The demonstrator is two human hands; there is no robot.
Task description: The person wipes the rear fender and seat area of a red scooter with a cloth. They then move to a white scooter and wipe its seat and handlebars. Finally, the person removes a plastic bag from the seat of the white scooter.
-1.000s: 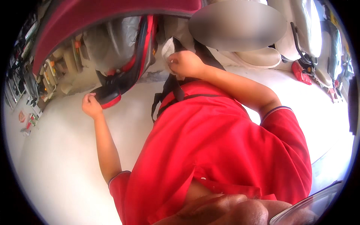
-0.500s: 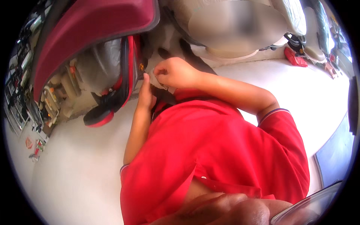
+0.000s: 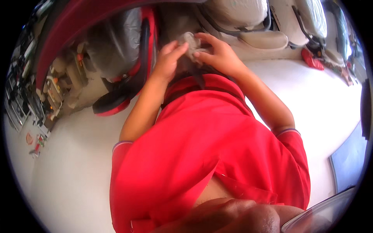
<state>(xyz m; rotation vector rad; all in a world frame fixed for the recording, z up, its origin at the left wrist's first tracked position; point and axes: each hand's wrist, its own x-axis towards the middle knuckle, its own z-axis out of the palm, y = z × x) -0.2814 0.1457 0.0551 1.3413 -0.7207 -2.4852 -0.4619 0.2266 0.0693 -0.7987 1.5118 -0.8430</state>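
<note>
A small, crumpled, grey-beige thing that looks like a bunched cloth [image 3: 189, 42] is held up in front of my waist. My left hand [image 3: 168, 61] closes on its left side, the thumb lying against it. From the right, my right hand [image 3: 218, 54] pinches it between thumb and bent fingers. A dark strap-like strip [image 3: 197, 77] hangs just below the hands, in front of my red shirt. What exactly the bunched thing is cannot be made out.
Left of my hands stands a red and black seat [image 3: 147, 50] with a black armrest [image 3: 110, 101]. A dark red curved panel [image 3: 74, 25] overhangs the upper left. Beige plastic-covered seats [image 3: 243, 13] line the far side. A blue panel [image 3: 351, 159] lies right, on the white floor [image 3: 74, 167].
Both hands have moved up and farther out, and the grey-beige bunched thing now shows between them. The view has shifted, with the dark red panel higher in it.
</note>
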